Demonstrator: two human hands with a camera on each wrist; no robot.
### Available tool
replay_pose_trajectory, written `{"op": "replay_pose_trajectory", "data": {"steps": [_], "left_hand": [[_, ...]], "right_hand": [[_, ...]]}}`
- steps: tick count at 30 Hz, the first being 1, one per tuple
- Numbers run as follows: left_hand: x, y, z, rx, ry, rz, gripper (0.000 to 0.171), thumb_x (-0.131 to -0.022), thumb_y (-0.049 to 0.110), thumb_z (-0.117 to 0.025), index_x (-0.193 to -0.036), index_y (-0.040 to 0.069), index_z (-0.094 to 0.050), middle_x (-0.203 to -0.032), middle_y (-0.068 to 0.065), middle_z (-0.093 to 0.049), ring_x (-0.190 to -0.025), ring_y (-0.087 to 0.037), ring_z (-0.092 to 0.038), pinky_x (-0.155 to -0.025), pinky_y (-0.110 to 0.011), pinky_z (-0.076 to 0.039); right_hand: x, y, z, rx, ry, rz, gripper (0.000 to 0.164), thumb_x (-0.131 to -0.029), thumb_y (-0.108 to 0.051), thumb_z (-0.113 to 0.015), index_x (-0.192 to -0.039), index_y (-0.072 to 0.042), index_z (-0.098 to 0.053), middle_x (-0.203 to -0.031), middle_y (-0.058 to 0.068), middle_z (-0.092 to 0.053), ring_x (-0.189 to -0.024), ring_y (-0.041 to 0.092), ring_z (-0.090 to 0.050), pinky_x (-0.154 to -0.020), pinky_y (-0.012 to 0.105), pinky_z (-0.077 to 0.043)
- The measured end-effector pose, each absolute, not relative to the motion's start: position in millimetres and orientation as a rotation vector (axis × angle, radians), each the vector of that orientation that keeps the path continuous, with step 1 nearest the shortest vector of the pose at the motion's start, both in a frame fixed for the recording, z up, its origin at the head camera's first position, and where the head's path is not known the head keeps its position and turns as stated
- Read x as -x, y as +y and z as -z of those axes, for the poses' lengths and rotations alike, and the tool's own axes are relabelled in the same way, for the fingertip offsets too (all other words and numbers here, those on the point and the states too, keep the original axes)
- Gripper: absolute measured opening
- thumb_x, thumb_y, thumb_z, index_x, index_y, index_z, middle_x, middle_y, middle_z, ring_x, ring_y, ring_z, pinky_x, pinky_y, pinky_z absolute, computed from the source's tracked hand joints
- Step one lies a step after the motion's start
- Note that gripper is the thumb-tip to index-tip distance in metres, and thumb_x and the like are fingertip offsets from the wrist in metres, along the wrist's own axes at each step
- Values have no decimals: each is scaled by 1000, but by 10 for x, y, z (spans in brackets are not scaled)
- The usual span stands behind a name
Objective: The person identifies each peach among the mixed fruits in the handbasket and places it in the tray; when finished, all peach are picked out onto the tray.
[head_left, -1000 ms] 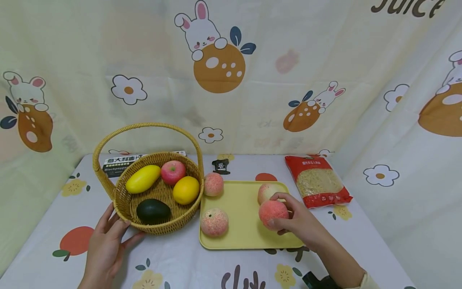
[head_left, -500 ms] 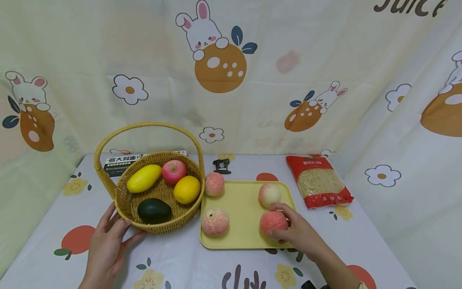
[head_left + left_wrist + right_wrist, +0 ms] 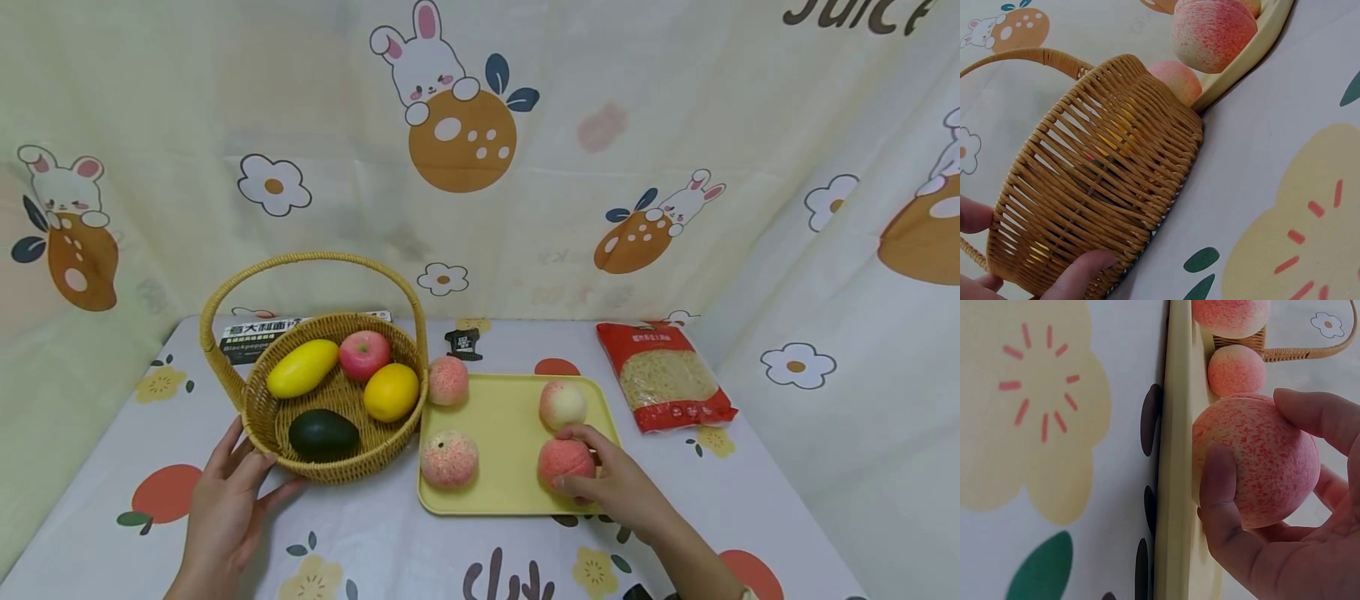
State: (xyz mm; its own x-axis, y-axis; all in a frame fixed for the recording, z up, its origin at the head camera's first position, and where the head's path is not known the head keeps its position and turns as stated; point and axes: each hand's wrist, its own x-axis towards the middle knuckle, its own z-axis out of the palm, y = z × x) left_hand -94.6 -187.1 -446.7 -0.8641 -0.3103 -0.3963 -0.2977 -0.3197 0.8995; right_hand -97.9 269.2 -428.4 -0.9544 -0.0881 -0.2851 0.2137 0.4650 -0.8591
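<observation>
My right hand [image 3: 615,479] holds a pink peach [image 3: 564,465] at the right front of the yellow tray [image 3: 510,492], with thumb and fingers round its sides. The peach [image 3: 1260,456] sits low at the tray, close to its front edge in the right wrist view. Nearest to it lies a pale peach [image 3: 562,404]. My left hand [image 3: 225,508] touches the wicker basket [image 3: 330,471] at its front left, fingers and thumb spread along the outer wall [image 3: 1094,181]. Inside the basket are a yellow mango [image 3: 303,369], a red apple [image 3: 364,356], a lemon [image 3: 392,392] and an avocado [image 3: 323,435].
Two more peaches stand on the tray's left side, a speckled peach [image 3: 449,459] in front and a pink peach [image 3: 448,381] behind, close to the basket. A red bag [image 3: 667,375] lies at the back right. Behind the basket is a black box [image 3: 251,342].
My right hand has lowered the pink peach toward the front of the tray, uncovering the pale peach behind it. The left hand stays at the basket.
</observation>
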Motion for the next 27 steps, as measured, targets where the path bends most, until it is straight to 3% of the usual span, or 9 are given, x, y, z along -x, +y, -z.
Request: {"op": "replay_pose_trajectory", "data": {"steps": [11,27], "left_hand": [[955,-1872,4470,-827,-1830,2415,76,-108,19,-57,-165,53,-20,-178,0,-21,-145,-25,-47,-90,-47,-64],[944,-1869,4461,-841,-1828,2401,75,-108,19,-58,-164,53,-22,-177,0,-23,-145,-25,-48,-89,-46,-64]], "right_hand": [[962,2682,4232,8,2410,1510,54,-93,-17,-79,-143,-19,-60,-152,16,-52,-132,38,-55,-84,42,-67],[914,2764,4227,-64,2367,1537,58,-94,-24,-79,-148,-19,-57,-155,16,-52,-134,36,-56,-88,44,-66]]}}
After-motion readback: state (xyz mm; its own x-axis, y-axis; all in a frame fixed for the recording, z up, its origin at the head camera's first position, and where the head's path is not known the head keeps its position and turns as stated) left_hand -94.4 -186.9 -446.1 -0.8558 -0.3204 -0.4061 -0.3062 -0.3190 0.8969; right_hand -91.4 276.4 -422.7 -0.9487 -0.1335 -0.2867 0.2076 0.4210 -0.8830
